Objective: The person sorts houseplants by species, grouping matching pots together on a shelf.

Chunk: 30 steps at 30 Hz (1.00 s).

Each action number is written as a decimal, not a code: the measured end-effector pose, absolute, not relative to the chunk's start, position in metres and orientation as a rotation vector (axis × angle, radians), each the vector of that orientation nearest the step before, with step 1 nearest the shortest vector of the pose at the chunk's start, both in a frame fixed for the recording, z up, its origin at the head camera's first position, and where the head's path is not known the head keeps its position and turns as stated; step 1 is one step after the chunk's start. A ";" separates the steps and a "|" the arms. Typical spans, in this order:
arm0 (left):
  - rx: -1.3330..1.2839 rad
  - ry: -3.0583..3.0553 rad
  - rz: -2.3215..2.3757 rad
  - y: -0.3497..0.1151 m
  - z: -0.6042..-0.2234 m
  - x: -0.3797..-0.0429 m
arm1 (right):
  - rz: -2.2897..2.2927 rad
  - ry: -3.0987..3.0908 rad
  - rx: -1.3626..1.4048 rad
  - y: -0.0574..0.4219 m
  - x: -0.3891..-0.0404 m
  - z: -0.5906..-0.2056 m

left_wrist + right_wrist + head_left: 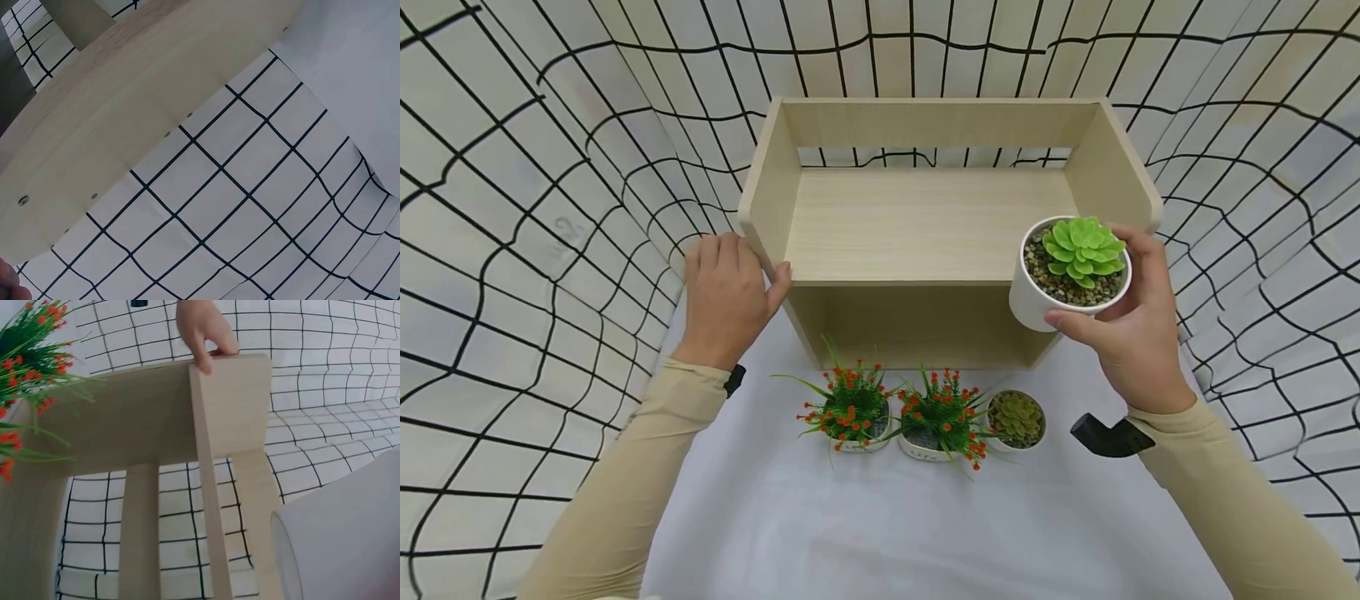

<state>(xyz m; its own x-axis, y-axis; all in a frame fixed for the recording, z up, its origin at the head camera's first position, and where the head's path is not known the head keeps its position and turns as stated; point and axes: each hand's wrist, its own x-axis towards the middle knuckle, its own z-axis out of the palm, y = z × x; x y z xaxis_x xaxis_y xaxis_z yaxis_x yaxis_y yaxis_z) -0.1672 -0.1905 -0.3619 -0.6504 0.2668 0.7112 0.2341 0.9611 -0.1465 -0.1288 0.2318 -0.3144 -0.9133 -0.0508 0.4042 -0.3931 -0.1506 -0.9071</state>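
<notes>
A two-tier pale wooden shelf (925, 225) stands in front of me. My left hand (726, 287) grips its left side panel, with the thumb over the front edge and the fingers on the outer face. Only fingertips (9, 282) of that hand show in the left wrist view. With thumb and fingers my right hand (1142, 342) holds a white round pot (1032, 296) bearing a bright green succulent (1084, 250) over dark gravel. This pot hangs before the shelf's right end, slightly tilted. In the right wrist view the white pot (353, 525) fills the lower right.
Before the shelf, two pots of red-flowered plants (853, 408) (936, 412) and a small pot with a duller green succulent (1017, 418) stand in a row on the white cloth (887, 525). Black-gridded white walls (550, 275) enclose the back and sides.
</notes>
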 end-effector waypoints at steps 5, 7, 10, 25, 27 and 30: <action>-0.353 -2.322 0.072 -0.190 -0.362 -0.166 | 2.222 -1.857 0.503 0.207 -0.146 -0.307; -0.358 -2.321 0.069 -0.190 -0.363 -0.166 | 2.246 -1.861 0.493 0.196 -0.154 -0.307; -0.358 -2.326 0.081 -0.190 -0.363 -0.166 | 2.252 -1.880 0.504 0.179 -0.165 -0.308; -0.371 -2.308 0.036 -0.191 -0.364 -0.166 | 2.140 -2.055 0.545 0.106 -0.211 -0.317; -0.370 -2.304 0.038 -0.192 -0.364 -0.166 | 2.130 -2.075 0.538 0.098 -0.216 -0.319; -0.366 -2.299 0.038 -0.193 -0.364 -0.166 | 2.103 -2.110 0.536 0.086 -0.222 -0.321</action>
